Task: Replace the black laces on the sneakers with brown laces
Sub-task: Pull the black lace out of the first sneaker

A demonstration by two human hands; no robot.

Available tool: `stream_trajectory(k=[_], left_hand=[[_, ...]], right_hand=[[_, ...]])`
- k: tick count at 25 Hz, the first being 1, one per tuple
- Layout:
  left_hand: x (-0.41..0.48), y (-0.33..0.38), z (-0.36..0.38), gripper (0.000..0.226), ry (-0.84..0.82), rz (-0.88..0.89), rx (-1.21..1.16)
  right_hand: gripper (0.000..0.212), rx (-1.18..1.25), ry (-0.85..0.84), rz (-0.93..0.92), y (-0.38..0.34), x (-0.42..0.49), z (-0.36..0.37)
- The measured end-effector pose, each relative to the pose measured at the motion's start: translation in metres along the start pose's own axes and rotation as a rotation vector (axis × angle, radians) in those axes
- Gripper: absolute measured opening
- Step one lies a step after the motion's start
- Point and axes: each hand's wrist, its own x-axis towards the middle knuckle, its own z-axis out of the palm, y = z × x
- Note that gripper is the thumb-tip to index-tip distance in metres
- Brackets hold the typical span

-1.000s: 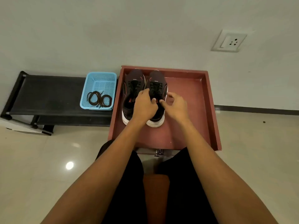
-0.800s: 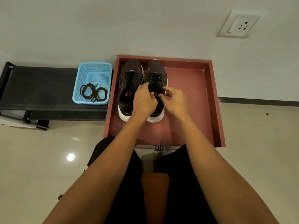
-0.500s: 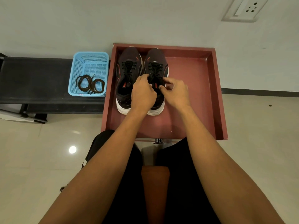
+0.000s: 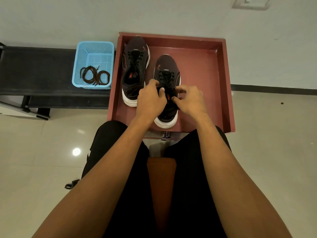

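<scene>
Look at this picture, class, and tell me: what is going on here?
A seated person is working on the nearer dark sneaker, which stands in a red wooden tray. The left hand and the right hand both pinch its black lace near the top eyelets. The farther dark sneaker is laced in black too. The brown laces lie coiled and untouched in a light blue plastic basket on a black bench.

Red tray (image 4: 226, 83) against white wall (image 4: 51, 18). Blue mesh basket (image 4: 96, 44) just beside tray's left rim, on low black desk (image 4: 37, 69). Wall socket (image 4: 251, 2) upper right, cropped. Glossy tiled floor (image 4: 274, 152).
</scene>
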Motion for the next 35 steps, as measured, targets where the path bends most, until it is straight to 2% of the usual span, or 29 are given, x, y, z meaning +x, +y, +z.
stream_trajectory(k=[9,21,25,32,35], left_hand=[[0.002,-0.004,-0.006,0.012,0.085,0.071,0.012],[0.015,-0.003,-0.006,0.013,0.061,0.047,-0.177],[0.020,-0.001,-0.012,0.016,0.087,0.018,-0.343],[0.027,0.003,-0.025,0.017,0.093,0.088,-0.835],[0.029,0.002,-0.023,0.014,0.044,0.073,-0.838]], right_hand=[[0.032,0.141,-0.057,0.073,0.003,0.013,-0.009],[0.033,0.061,-0.002,-0.111,0.006,0.022,-0.004],[0.032,0.055,-0.010,-0.122,0.009,0.021,-0.004],[0.029,0.071,-0.007,-0.154,0.006,0.021,-0.004],[0.026,0.075,-0.002,-0.164,0.005,0.020,-0.004]])
